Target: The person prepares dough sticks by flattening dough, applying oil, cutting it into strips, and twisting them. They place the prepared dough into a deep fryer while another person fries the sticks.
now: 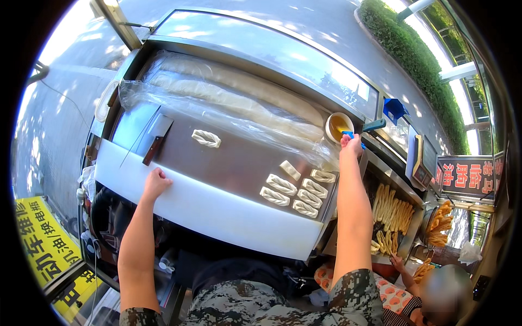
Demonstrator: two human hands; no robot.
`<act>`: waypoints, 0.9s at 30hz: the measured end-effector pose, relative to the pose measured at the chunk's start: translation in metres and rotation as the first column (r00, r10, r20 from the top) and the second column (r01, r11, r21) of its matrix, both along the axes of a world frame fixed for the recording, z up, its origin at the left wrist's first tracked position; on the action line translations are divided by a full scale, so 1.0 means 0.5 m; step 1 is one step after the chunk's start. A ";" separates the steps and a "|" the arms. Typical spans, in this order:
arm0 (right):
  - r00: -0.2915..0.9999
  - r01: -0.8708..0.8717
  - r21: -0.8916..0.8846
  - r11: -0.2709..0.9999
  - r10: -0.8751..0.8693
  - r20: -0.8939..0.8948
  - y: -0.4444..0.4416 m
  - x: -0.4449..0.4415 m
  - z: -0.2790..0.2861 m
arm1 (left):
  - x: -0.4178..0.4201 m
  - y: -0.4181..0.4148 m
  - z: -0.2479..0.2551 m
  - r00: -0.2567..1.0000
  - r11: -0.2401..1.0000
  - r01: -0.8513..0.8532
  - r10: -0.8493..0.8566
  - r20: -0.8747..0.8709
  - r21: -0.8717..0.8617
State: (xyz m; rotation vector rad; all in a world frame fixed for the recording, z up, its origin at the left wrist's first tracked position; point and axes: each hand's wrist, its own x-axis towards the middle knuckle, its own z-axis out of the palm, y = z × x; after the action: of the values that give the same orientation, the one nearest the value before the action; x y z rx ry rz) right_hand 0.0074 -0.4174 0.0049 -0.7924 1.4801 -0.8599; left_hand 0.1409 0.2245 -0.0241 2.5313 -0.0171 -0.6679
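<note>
My right hand (351, 146) grips a blue-handled utensil (347, 133), probably a brush, with its end in a white bowl (329, 131) of yellow-brown oil (337, 122). My left hand (157, 182) rests with curled fingers on a white cutting board (228, 216), holding nothing that shows. Just beyond it lies a cleaver (160, 126) with a wooden handle, beside a thin metal rod (140, 136). One dough twist (206, 139) lies alone on the metal worktop (232, 171). Several more dough twists (281, 184) and a flat dough piece (290, 170) sit at its right end.
Long dough rolls (244, 87) lie under plastic film (204, 108) at the back. A teal handle (374, 125) projects beside the bowl. Right of the worktop, a fryer (412, 228) holds several dough sticks (391, 208); another person's hand (396, 262) is there. A wire basket holds fried sticks (440, 224).
</note>
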 end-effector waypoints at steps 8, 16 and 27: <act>0.981 0.020 -0.010 1.000 -0.018 0.192 0.054 -0.099 -0.002 | 0.002 0.001 -0.011 0.998 0.997 -0.065 0.065 -0.013 -0.028; 0.986 0.046 -0.036 0.998 -0.040 0.162 0.110 -0.195 0.015 | 0.000 0.005 -0.011 0.999 0.999 -0.033 0.033 0.002 0.019; 0.237 -0.966 -0.245 -0.083 0.099 -0.967 0.106 -0.133 0.071 | 0.003 0.010 -0.009 1.000 0.999 -0.006 0.006 0.000 0.046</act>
State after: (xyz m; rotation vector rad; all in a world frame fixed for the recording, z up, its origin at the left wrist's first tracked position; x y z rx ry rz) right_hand -0.0591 -0.3643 0.0403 -2.9083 0.6380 -0.4363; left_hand 0.1424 0.2294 -0.0288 2.5747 0.0066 -0.6731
